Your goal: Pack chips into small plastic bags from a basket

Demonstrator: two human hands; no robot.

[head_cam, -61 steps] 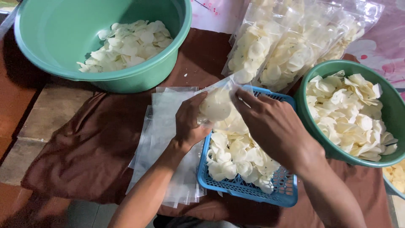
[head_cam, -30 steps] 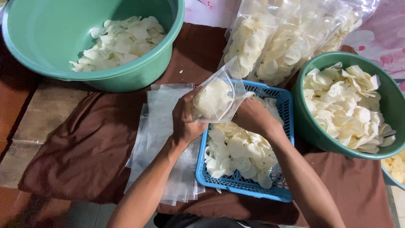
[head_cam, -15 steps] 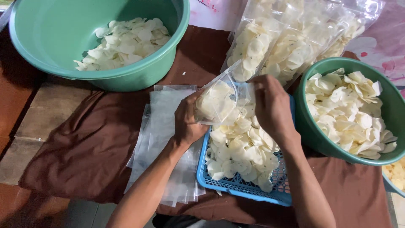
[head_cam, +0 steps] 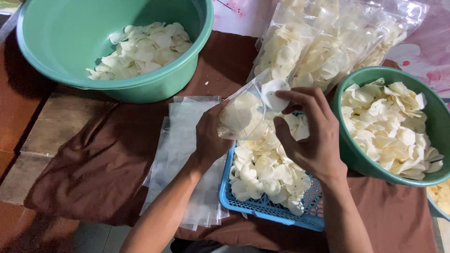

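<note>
**Two hands meet at the mouth of one clear bag**

Two hands work above the blue plastic mesh basket (head_cam: 262,206) heaped with pale chips. The left hand (head_cam: 208,136) grips the small clear plastic bag (head_cam: 241,115), part-filled with chips, its mouth tilted up and to the right. The right hand (head_cam: 311,133), the nearer one to that mouth, pinches a round white chip (head_cam: 274,93) between fingertips and thumb, just at the opening. The bag's long axis runs from the left palm toward the right fingers.

A flat stack of empty clear bags (head_cam: 183,154) lies left of the basket on the brown cloth (head_cam: 103,164). A green bowl of chips (head_cam: 424,105) sits right, a larger green basin (head_cam: 61,42) upper left, and sealed filled packets (head_cam: 323,47) lean behind. Nothing stands between chip and opening.
</note>
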